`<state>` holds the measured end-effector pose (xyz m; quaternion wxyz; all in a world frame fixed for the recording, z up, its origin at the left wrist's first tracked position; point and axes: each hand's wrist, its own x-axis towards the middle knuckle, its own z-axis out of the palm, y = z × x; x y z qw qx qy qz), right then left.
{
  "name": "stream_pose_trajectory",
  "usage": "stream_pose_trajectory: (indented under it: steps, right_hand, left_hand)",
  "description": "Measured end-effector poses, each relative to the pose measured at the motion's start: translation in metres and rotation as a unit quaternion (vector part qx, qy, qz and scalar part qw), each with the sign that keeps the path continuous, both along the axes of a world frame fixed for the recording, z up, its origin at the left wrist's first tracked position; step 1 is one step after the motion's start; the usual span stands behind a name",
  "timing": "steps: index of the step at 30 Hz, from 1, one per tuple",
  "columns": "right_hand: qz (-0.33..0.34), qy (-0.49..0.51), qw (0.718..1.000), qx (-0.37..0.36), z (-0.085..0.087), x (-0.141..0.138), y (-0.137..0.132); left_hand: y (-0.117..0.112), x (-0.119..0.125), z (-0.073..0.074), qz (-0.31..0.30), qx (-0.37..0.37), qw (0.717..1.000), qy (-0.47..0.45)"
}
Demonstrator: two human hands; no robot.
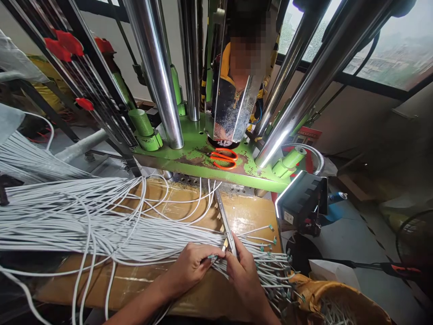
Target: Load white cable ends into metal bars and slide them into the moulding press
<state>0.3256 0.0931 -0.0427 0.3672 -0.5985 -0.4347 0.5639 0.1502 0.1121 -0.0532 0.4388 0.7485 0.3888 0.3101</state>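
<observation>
My left hand (192, 264) is closed in a pinch around a cable end with a small teal connector (212, 257). Beside it, my right hand (241, 266) grips the near end of a long narrow metal bar (223, 214), its thumb close to my left fingertips. Several small brass-coloured pieces (219, 215) stick out along the bar's left side. Underneath both hands runs a thick bundle of white cables (152, 237). Many of their teal-tipped ends (270, 259) lie to the right of my right hand. My fingers partly hide where the connector meets the bar.
Ahead stands a green press (196, 158) with shiny steel columns, and orange-handled scissors (223, 158) lie on its plate. A brown taped work surface (135, 286) supports the cables. A lit black box (302, 198) and an orange-brown bag (324, 293) are at right. Reflective metal shows a person.
</observation>
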Motion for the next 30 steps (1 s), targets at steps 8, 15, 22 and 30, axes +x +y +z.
stream_pose_trajectory:
  steps: [8,15,22,30]
  right_hand:
    - [0.001,-0.009,1.0,0.002,0.003,0.0,0.001]
    - [-0.005,-0.061,0.996,0.06,0.013,-0.002,0.002]
    - [0.007,-0.07,0.997,-0.012,0.012,0.009,0.003]
    - [-0.033,0.003,0.999,-0.025,0.007,0.014,0.0]
  left_hand:
    - [-0.001,0.0,-0.009,-0.003,0.005,1.0,-0.015]
    - [0.003,0.005,-0.001,0.017,-0.022,0.999,-0.024]
    - [0.014,-0.004,0.021,0.078,-0.124,0.986,-0.082]
    - [0.026,0.008,0.023,0.112,-0.164,0.978,-0.06]
